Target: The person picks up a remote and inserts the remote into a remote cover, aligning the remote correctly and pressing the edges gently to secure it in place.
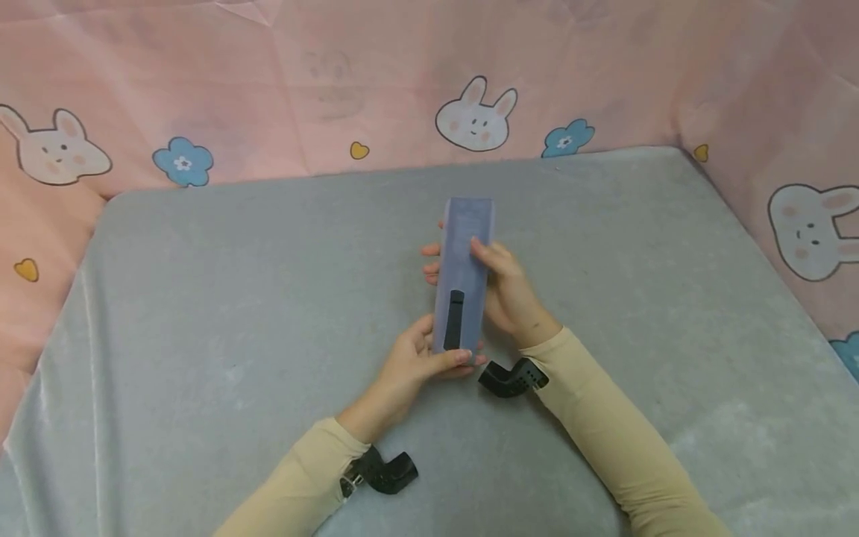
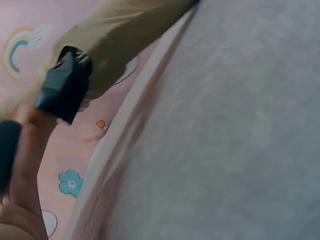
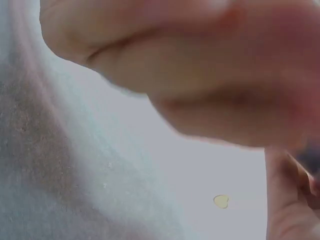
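Observation:
Both hands hold a long, slim purple-blue box [image 1: 463, 253] above the grey table, tilted slightly, with a black elongated shape on its lower face. My left hand [image 1: 406, 369] grips the near end, its thumb lying across the bottom edge. Around the right side and behind the box, my right hand [image 1: 513, 294] holds on, thumb on the front face and fingertips showing past the left edge. Curled fingers [image 3: 190, 80] of the right hand fill most of the right wrist view. A dark end of the box [image 2: 7, 155] shows at the left edge of the left wrist view.
A grey cloth [image 1: 235, 298] covers the table. Pink curtains [image 1: 268, 89] with rabbits, flowers and hearts surround its back and sides. Black wrist cameras [image 1: 385, 471] are strapped at both beige sleeves [image 1: 604, 425].

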A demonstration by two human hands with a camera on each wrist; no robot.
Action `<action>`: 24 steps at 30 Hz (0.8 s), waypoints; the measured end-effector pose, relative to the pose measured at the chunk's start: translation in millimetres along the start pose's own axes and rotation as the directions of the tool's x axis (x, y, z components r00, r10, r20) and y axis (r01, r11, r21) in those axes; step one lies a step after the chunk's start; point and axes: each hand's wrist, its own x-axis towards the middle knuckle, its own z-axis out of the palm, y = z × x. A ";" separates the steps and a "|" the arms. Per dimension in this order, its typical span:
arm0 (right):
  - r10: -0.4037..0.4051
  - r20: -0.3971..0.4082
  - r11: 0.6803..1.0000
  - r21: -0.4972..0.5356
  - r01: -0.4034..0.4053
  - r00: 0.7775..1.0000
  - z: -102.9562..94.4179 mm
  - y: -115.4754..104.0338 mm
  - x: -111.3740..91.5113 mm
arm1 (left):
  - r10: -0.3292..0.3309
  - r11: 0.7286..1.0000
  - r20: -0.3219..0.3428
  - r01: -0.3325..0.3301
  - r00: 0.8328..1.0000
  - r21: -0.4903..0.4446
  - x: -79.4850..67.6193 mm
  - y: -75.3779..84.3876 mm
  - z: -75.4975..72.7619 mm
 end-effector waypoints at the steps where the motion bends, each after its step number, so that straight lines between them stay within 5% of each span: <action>1: 0.003 0.030 0.999 0.050 -0.005 1.000 -1.9 0.2 0.3 | 0.005 1.000 0.010 -0.004 1.000 -0.029 0.2 0.4 -1.3; 6: 0.017 0.136 0.969 0.240 -0.049 0.991 -11.6 0.7 1.1 | 0.033 0.987 0.105 -0.016 0.994 -0.159 -0.3 3.3 -7.8; 12: -0.016 0.111 0.974 0.224 -0.010 0.994 -14.5 0.9 0.9 | 0.058 0.981 0.167 -0.025 0.984 -0.191 -0.8 5.4 -11.0; 18: -0.106 -0.082 0.991 0.072 0.112 0.991 -10.7 1.5 0.9 | 0.086 0.996 -0.028 -0.087 0.996 -0.029 2.7 1.5 -7.3; 24: -0.166 -0.271 0.986 -0.078 0.150 0.948 -3.7 0.3 2.4 | 0.164 0.977 -0.217 -0.128 0.962 0.172 3.9 -2.1 -3.8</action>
